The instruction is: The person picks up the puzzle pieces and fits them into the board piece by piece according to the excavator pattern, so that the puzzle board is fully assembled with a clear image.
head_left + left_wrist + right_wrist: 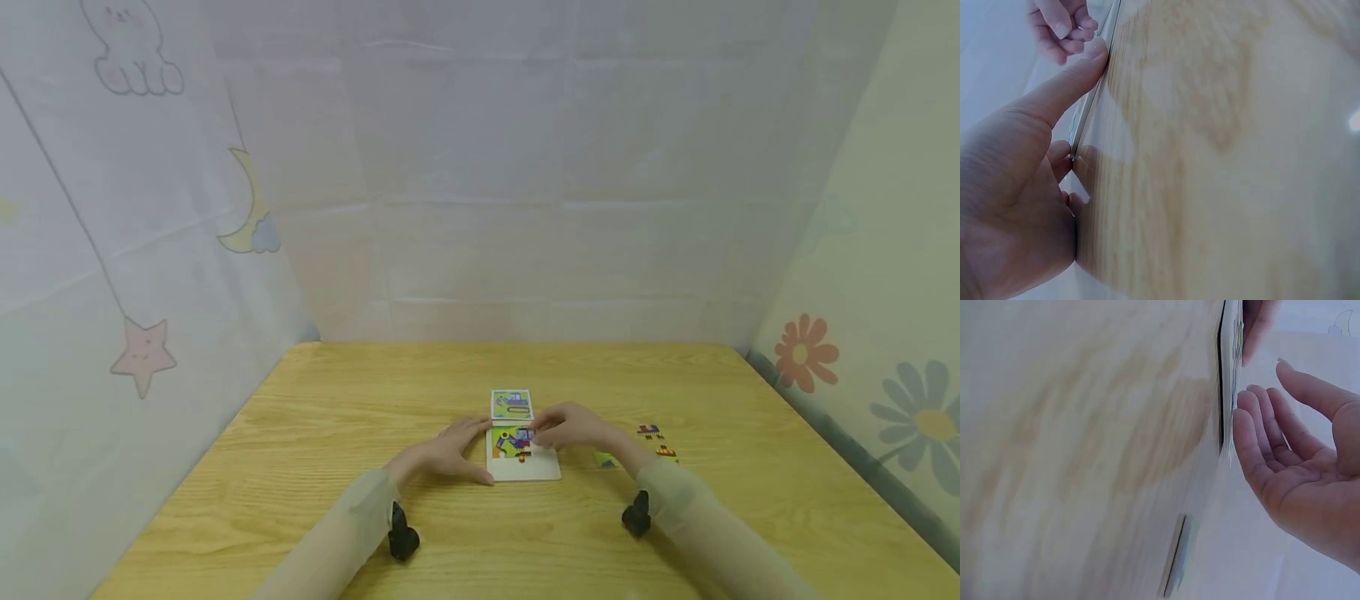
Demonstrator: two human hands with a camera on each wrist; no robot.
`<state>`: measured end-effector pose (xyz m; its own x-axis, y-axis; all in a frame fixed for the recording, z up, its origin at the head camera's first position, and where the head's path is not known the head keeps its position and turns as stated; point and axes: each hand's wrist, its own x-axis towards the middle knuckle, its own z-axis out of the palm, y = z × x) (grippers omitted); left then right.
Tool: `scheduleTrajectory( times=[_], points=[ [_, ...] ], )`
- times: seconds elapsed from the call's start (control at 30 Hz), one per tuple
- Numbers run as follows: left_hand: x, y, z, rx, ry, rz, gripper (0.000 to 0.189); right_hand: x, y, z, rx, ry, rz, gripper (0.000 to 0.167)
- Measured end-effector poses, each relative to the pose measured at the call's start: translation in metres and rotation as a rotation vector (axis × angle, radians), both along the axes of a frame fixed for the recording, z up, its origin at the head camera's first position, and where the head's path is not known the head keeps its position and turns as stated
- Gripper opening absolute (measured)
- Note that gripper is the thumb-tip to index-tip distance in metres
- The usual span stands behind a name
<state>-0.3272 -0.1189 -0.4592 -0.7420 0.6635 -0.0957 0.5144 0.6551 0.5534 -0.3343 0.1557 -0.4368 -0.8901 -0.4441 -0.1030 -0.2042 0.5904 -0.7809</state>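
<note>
A white jigsaw board (536,472) lies flat on the table, partly filled with a colourful excavator picture (510,442). My left hand (450,454) is spread along the board's left side, its thumb (1079,78) touching the near edge and its fingertips by the far left corner. Over the right part of the picture is my right hand (573,427). In the right wrist view its fingers (1282,428) are loosely bent, the thumb stands apart from them, and no piece shows between. Just behind the board is a matching picture card (512,405).
Several loose puzzle pieces lie right of the board: a purple and red piece (649,431), an orange and yellow one (666,452) and a green one (606,459) beside the right forearm. Printed cloth walls (525,250) enclose the wooden table (360,375).
</note>
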Motion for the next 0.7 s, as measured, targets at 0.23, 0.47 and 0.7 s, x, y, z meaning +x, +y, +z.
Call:
scheduleTrajectory(
  times=[0.23, 0.47, 0.7],
  points=[
    [0.002, -0.001, 0.002, 0.011, -0.009, -0.004, 0.095, 0.002, 0.018, 0.009, -0.022, 0.100, -0.005, 0.034],
    [0.000, -0.001, 0.000, 0.033, -0.029, 0.007, 0.095, 0.008, 0.037, 0.015, 0.001, 0.188, -0.039, 0.037],
    [-0.003, 0.000, -0.003, 0.024, -0.036, 0.045, 0.095, 0.014, 0.057, 0.020, 0.027, 0.240, -0.060, 0.036]
  ],
)
